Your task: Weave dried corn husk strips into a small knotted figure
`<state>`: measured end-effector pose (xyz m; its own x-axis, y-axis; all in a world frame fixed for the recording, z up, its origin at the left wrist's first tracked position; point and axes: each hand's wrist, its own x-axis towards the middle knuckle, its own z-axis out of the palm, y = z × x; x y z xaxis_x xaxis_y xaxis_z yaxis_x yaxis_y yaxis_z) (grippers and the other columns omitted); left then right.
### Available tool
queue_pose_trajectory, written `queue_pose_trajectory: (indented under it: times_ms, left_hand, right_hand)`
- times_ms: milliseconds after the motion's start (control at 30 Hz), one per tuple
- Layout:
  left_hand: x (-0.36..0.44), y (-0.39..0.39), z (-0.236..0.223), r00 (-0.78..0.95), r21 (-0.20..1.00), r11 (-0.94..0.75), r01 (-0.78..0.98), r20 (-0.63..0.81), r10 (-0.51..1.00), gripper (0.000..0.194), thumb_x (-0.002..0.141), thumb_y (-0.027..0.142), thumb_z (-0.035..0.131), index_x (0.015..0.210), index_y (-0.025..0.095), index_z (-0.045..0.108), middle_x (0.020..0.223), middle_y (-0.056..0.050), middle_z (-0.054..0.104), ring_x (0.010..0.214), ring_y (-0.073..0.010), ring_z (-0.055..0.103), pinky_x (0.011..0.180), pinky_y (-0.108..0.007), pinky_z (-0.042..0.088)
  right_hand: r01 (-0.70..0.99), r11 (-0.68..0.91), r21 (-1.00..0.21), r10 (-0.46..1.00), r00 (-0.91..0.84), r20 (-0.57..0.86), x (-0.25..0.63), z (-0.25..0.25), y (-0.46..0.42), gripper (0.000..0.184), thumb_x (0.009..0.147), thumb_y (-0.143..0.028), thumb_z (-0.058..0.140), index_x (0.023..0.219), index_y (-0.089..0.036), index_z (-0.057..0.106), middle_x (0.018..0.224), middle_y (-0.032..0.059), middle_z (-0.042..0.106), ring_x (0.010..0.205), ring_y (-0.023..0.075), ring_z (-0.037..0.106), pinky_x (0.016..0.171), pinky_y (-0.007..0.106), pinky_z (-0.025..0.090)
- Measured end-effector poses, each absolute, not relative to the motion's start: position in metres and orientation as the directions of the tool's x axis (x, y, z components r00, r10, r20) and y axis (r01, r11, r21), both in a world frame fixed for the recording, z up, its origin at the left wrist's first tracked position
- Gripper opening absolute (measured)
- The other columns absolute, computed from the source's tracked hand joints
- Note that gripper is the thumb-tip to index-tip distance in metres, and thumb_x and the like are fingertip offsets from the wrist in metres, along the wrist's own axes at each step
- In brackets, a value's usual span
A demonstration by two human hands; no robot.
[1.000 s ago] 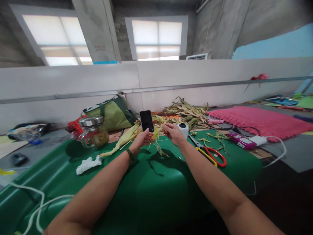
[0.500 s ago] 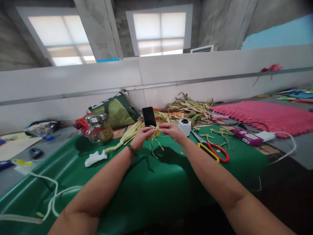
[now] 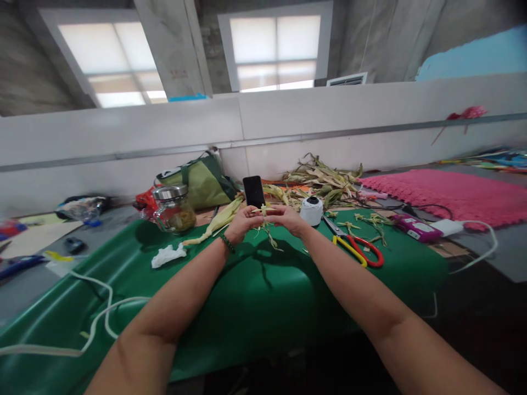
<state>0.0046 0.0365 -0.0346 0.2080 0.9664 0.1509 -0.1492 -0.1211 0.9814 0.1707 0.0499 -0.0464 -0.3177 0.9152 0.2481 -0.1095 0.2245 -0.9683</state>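
Observation:
Between my two hands hangs a small knotted figure of pale corn husk strips (image 3: 264,211), its loose ends dangling above the green cloth (image 3: 263,307). My left hand (image 3: 244,222), with a beaded bracelet at the wrist, pinches it from the left. Fingers of my right hand (image 3: 289,219) are closed on its right side. Just behind stands a black phone (image 3: 253,191). Beside my right hand is a white spool of thread (image 3: 312,211). Scissors with red and yellow handles (image 3: 354,247) lie further right, near several small knotted husk pieces (image 3: 349,225).
A lidded glass jar (image 3: 175,211) and a green bag (image 3: 206,184) stand at back left, near a long husk (image 3: 216,224) and crumpled white tissue (image 3: 168,255). Dried husks (image 3: 323,178) are heaped behind. A purple power strip (image 3: 416,227) and pink mat (image 3: 453,195) lie right; a white cable (image 3: 96,323) crosses left.
The husk figure has turned in my fingers, and its dangling ends now hang more to the right. Both hands keep hold of it. The whole view has shifted slightly.

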Motion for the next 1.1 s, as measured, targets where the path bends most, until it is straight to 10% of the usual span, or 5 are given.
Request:
queue_pose_trajectory:
  times_ms: [700, 900, 1100]
  left_hand:
    - [-0.011, 0.035, -0.02, 0.245, 0.979, -0.206, -0.014, 0.203, 0.948, 0.042, 0.058, 0.052, 0.074, 0.061, 0.014, 0.057, 0.056, 0.003, 0.051, 0.053, -0.008, 0.049, 0.054, -0.021, 0.041]
    - [-0.022, 0.04, -0.018, 0.144, 0.922, -0.324, 0.214, 0.298, 0.944, 0.045, 0.061, 0.058, 0.067, 0.069, 0.014, 0.064, 0.054, 0.002, 0.055, 0.052, -0.0105, 0.05, 0.053, -0.023, 0.042]
    - [-0.027, 0.061, -0.038, 0.328, 0.744, -0.476, 0.468, 0.354, 0.876, 0.035, 0.068, 0.05, 0.055, 0.067, 0.016, 0.065, 0.057, -0.002, 0.061, 0.054, -0.0151, 0.052, 0.051, -0.025, 0.039]
  right_hand:
    - [0.141, 0.209, -0.968, 0.842, -0.529, 0.104, 0.169, -0.04, 0.038, 0.024, 0.054, -0.036, 0.074, 0.06, -0.014, 0.065, 0.053, -0.0029, 0.055, 0.049, 0.007, 0.042, 0.05, 0.023, 0.032]
    - [0.17, 0.436, -0.884, 0.836, -0.44, 0.328, 0.195, -0.022, 0.009, 0.028, 0.067, -0.042, 0.065, 0.064, -0.015, 0.059, 0.054, -0.0037, 0.049, 0.05, 0.0081, 0.042, 0.051, 0.023, 0.033]
    - [0.791, 0.338, -0.51, 0.886, -0.085, 0.455, 0.311, -0.013, -0.018, 0.024, 0.084, -0.032, 0.048, 0.071, -0.016, 0.06, 0.07, 0.0018, 0.058, 0.065, 0.0128, 0.051, 0.06, 0.023, 0.038]
